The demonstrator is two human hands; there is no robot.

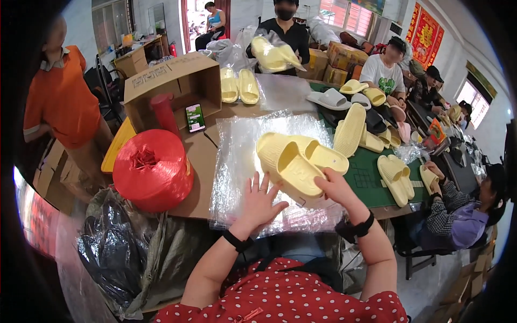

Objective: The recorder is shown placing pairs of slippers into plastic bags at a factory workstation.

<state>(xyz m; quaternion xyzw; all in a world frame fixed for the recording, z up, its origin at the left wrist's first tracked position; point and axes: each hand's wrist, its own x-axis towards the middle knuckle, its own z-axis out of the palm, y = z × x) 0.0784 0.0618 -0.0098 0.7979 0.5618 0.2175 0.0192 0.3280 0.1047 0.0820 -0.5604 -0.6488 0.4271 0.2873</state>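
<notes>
The right hand [335, 188] grips the near edge of a pair of pale yellow slippers [297, 161] stacked together, holding them tilted above a stack of clear plastic bags [242, 145]. The left hand [258, 202] lies open, fingers spread, flat on the plastic beside the slippers. A red twine spool [152, 169] sits to the left, an open cardboard box [172, 89] behind it.
</notes>
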